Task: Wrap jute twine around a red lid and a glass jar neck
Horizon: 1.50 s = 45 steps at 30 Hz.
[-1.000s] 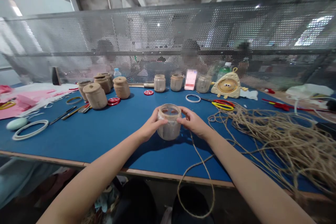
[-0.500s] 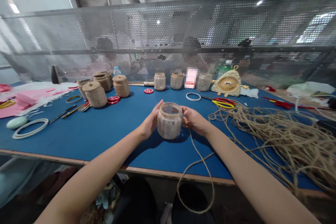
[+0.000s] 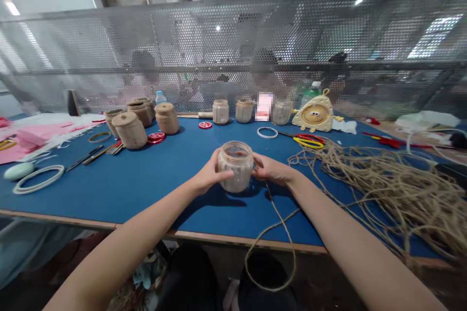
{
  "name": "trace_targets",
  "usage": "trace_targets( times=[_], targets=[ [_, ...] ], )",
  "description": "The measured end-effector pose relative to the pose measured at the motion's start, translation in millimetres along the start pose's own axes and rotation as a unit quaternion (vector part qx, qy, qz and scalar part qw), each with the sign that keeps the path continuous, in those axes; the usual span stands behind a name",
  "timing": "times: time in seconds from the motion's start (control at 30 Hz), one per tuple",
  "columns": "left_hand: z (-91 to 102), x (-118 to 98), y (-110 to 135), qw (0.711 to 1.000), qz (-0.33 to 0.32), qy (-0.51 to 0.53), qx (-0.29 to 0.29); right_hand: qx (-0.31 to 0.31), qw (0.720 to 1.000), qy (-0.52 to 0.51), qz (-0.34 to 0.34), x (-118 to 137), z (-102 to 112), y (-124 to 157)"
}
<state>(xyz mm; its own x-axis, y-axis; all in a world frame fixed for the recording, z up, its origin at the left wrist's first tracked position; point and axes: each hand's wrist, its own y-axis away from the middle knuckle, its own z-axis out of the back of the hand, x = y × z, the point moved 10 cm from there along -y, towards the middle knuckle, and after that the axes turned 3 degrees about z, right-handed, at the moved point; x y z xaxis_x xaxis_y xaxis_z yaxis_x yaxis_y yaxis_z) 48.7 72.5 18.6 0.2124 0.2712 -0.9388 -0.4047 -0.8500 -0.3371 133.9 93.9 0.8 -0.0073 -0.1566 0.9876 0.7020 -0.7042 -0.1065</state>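
A transparent jar [image 3: 236,167] with a pale, streaky lining stands at the middle of the blue table, open at the top. My left hand [image 3: 214,173] grips its left side, with the fingers lying across the front. My right hand [image 3: 270,169] holds its right side, and the fingertips are partly hidden behind the jar. A strand of jute twine [image 3: 278,221] runs from near the jar down over the table's front edge in a hanging loop. It joins a large tangled pile of jute twine [image 3: 386,189] to my right.
Twine-wrapped lidded jars [image 3: 130,130] stand at the back left, beside red lids [image 3: 156,138]. Several plain jars [image 3: 221,112] line the far side. Scissors [image 3: 309,141], tools and pink paper [image 3: 29,139] lie about. People sit behind a perforated metal screen [image 3: 233,34].
My left fingers have moved from the jar's side across its front. The jar has turned slightly between my hands. The whole view has shifted a little upward and to the right.
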Motion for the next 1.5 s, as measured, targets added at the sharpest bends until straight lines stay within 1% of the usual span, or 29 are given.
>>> trace_targets(
  times=[0.07,0.13,0.2,0.27,0.33,0.4,0.43,0.53,0.67,0.73,0.83,0.9,0.93,1.0,1.07,1.13,1.17,1.27,1.33,1.5],
  targets=[
    [0.4,-6,3,0.995,-0.047,-0.092,-0.008,0.014,0.997,0.060,0.037,2,-3,-1],
    [4.4,-11,6,0.982,-0.084,-0.167,-0.038,-0.001,0.987,0.144,0.072,2,-3,-3],
    [9.0,-12,8,0.970,-0.093,-0.216,-0.066,-0.023,0.971,0.223,0.080,0,-2,-4],
    [12.6,-10,8,0.967,-0.077,-0.232,-0.076,-0.043,0.953,0.288,0.082,0,-2,-4],
    [12.5,-9,7,0.972,-0.054,-0.222,-0.061,-0.077,0.929,0.350,0.088,6,-1,-2],
    [9.5,-10,6,0.979,-0.042,-0.196,-0.034,-0.114,0.905,0.400,0.091,14,0,-1],
    [8.0,-11,5,0.983,-0.037,-0.180,-0.020,-0.123,0.897,0.417,0.087,16,0,0],
    [6.8,-11,4,0.990,-0.016,-0.136,0.013,-0.125,0.887,0.441,0.063,17,0,0],
    [11.2,-9,4,0.988,0.010,-0.150,0.033,-0.123,0.876,0.465,0.042,17,2,1],
    [12.6,-8,4,0.988,0.013,-0.150,0.034,-0.124,0.870,0.476,0.040,20,2,2],
    [20.8,-10,4,0.994,0.007,-0.111,-0.011,-0.118,0.859,0.495,0.044,26,0,4],
    [25.4,-7,3,0.997,0.020,-0.072,-0.033,-0.103,0.859,0.498,0.056,31,-3,5],
    [25.1,-6,3,0.998,0.030,-0.050,-0.029,-0.096,0.861,0.496,0.064,33,-4,5],
    [20.7,-6,4,0.999,0.033,-0.012,-0.001,-0.092,0.864,0.489,0.075,37,-6,5],
    [15.7,-10,5,0.999,0.021,0.005,0.027,-0.100,0.866,0.484,0.081,40,-6,6],
    [13.5,-12,5,0.999,0.009,0.002,0.033,-0.113,0.867,0.479,0.083,41,-6,6],
    [14.0,-12,5,1.000,0.006,-0.005,0.026,-0.118,0.868,0.475,0.082,42,-7,7],
    [19.1,-9,3,1.000,-0.002,-0.025,-0.017,-0.122,0.879,0.455,0.076,41,-7,8],
    [20.6,-7,3,0.999,-0.003,-0.036,-0.033,-0.123,0.889,0.437,0.068,39,-7,8],
    [18.6,-7,3,0.999,-0.006,-0.044,-0.027,-0.113,0.912,0.393,0.047,29,-1,4]
  ],
)
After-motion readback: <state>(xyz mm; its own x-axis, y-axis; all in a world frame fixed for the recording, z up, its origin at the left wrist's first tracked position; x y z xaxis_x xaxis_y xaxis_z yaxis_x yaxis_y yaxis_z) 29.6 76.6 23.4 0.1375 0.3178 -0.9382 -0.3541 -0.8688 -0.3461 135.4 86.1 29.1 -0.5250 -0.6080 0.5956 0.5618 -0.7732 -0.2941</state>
